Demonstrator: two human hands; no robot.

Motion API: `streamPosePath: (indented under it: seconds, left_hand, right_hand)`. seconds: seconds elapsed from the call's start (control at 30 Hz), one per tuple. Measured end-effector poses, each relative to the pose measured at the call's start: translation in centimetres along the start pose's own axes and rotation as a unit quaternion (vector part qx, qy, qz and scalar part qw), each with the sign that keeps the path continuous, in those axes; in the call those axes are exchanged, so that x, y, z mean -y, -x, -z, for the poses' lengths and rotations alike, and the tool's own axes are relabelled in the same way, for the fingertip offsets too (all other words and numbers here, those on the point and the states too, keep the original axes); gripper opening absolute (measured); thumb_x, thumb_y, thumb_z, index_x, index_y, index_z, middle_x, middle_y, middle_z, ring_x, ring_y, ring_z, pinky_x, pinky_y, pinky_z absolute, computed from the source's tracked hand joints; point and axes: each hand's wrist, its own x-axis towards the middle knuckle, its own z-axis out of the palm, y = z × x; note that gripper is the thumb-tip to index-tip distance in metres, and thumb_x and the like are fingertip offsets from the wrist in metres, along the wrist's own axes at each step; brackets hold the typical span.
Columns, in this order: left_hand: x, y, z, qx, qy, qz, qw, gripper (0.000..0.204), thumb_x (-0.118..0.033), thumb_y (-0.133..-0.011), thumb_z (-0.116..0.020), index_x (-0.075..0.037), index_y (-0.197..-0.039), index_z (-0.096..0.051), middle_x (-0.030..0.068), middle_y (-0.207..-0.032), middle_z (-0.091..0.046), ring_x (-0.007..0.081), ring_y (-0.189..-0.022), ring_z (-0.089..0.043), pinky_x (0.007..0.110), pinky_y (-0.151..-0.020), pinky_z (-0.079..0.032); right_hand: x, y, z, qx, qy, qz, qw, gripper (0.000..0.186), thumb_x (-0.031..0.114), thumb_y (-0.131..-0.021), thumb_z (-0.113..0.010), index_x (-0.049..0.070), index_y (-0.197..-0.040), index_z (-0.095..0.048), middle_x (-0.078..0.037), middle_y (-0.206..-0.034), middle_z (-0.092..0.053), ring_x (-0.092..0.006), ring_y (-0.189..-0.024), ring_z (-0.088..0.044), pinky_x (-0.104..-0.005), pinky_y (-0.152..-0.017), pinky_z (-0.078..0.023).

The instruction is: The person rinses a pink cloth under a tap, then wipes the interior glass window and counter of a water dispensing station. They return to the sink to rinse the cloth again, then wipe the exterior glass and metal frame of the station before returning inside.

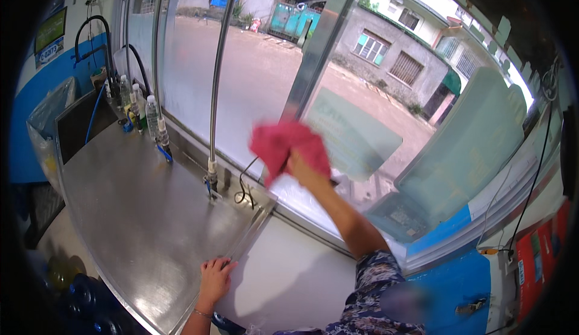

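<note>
Daylight floods in through tall, metal-framed glass panes (193,94), with a pale green, translucent, round-cornered panel (470,130) showing at the right. Beyond them I can see a brownish street (256,60) and a grey concrete house (389,48). The wall (36,88) on the left is white above and blue below; the floor (63,229) is pale.

The scene is viewed from above, through the left of two fisheye cameras worn side by side on the head, with the lens pointed down and forward. The left hand (216,279) at lower centre and the right hand (294,165) near mid-frame are seen at close range. The steel counter (151,214) is spread across the lower left; beyond the window (310,72), the street (259,60) is taken in farther off, at the top.
</note>
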Motion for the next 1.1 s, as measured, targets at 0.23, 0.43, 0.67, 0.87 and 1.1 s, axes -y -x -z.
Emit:
streamPosePath:
  seconds: [0.23, 0.43, 0.67, 0.87, 1.1]
  left_hand:
    - [-0.3, 0.1, -0.2, -0.01, 0.019, -0.002, 1.0, 0.05, -0.005, -0.068, -0.069, -0.02, -0.116, -0.067, 0.0057, -0.12, -0.058, 0.027, -0.116, -0.051, 0.048, -0.099, -0.034]
    - [-1.2, 0.3, 0.1, -0.008, -0.003, -0.009, 1.0, 0.049, -0.001, -0.07, -0.066, -0.016, -0.116, -0.066, 0.0077, -0.121, -0.056, 0.0283, -0.116, -0.05, 0.048, -0.1, -0.034]
    - [-1.4, -0.1, -0.5, -0.005, -0.035, -0.006, 0.999, 0.049, 0.001, -0.07, -0.065, -0.015, -0.116, -0.065, 0.008, -0.12, -0.056, 0.0291, -0.117, -0.049, 0.048, -0.1, -0.034]
    - [-1.1, -0.2, -0.6, 0.001, -0.007, 0.01, 1.0, 0.049, -0.002, -0.07, -0.068, -0.017, -0.116, -0.066, 0.0079, -0.121, -0.056, 0.0289, -0.116, -0.05, 0.047, -0.099, -0.035]
    - [-1.0, 0.1, -0.7, 0.009, -0.013, 0.022, 1.0, 0.052, -0.003, -0.069, -0.071, -0.018, -0.119, -0.065, 0.0082, -0.124, -0.056, 0.0295, -0.116, -0.051, 0.046, -0.098, -0.037]
  right_hand:
    - [-4.2, 10.5, -4.1, 0.18, -0.046, -0.159, 0.97, 0.03, 0.027, -0.095, -0.05, 0.009, -0.119, -0.057, -0.013, -0.106, -0.061, -0.0211, -0.084, -0.065, -0.0364, -0.055, -0.054]
    - [1.7, 9.8, 26.8, -0.184, 0.35, -0.02, 0.918, 0.049, 0.05, -0.087, -0.058, 0.004, -0.098, -0.069, -0.021, -0.08, -0.068, -0.04, -0.073, -0.066, -0.0474, -0.066, -0.053]
    - [4.6, 3.6, 30.8, -0.5, 0.705, -0.07, 0.498, 0.042, 0.037, -0.091, -0.052, 0.003, -0.115, -0.061, -0.019, -0.113, -0.06, -0.0358, -0.114, -0.053, -0.061, -0.101, -0.033]
    - [-2.0, 2.8, 2.4, 0.027, 0.196, -0.056, 0.979, 0.036, 0.03, -0.087, -0.054, 0.005, -0.107, -0.071, -0.02, -0.108, -0.069, -0.0329, -0.086, -0.069, -0.0574, -0.097, -0.044]
    - [-10.4, 16.9, -9.5, 0.083, 0.219, 0.106, 0.967, 0.022, 0.017, -0.087, -0.06, 0.003, -0.105, -0.061, -0.015, -0.103, -0.068, -0.0318, -0.093, -0.066, -0.0395, -0.081, -0.052]
